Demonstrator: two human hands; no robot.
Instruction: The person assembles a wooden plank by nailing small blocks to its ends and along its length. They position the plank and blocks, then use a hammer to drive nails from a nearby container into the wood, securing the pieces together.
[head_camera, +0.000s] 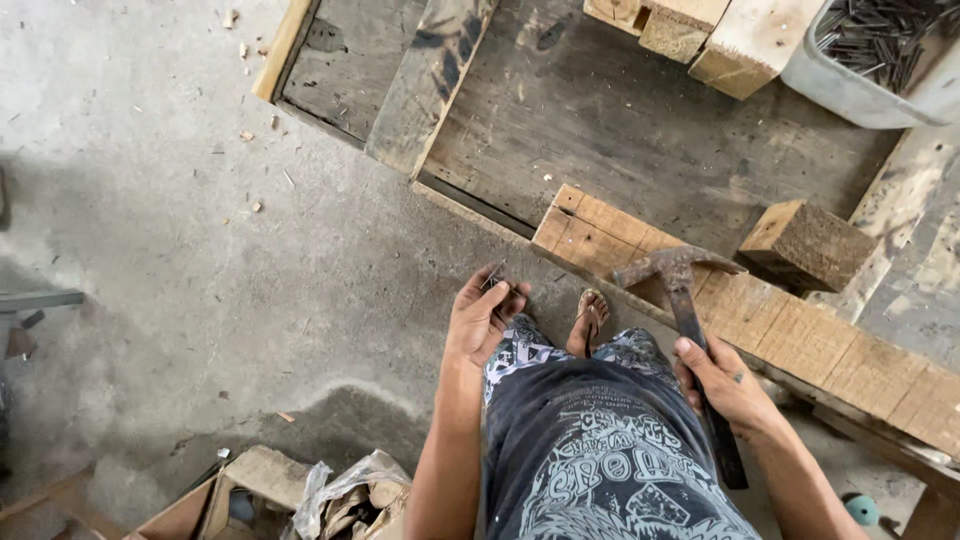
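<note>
We have the hammer (690, 330) in our right hand (722, 382), fist wrapped around the handle about midway, with the dark lower end sticking out past the hand toward our hip. The rusty claw head sits over the light wooden plank (800, 335) that runs diagonally along the frame edge. We judge it head-heavy and stiff, so a hold nearer the handle's end would give more swing and a hold nearer the head more control; the handle looks worn and possibly slick. Our left hand (480, 315) is half curled around a few nails (497, 280), dark thin shafts poking out between thumb and fingers; exact count not readable. Nails are light, rigid and small, easy to drop, best pinched one at a time near the tip end. The hand hangs over the concrete floor (150, 250), just beside our sandalled foot (590, 320). A loose wood block (805, 245) lies on the dark boards behind the plank, and a grey tub of nails (880, 60) sits top right, well apart from both hands.
</note>
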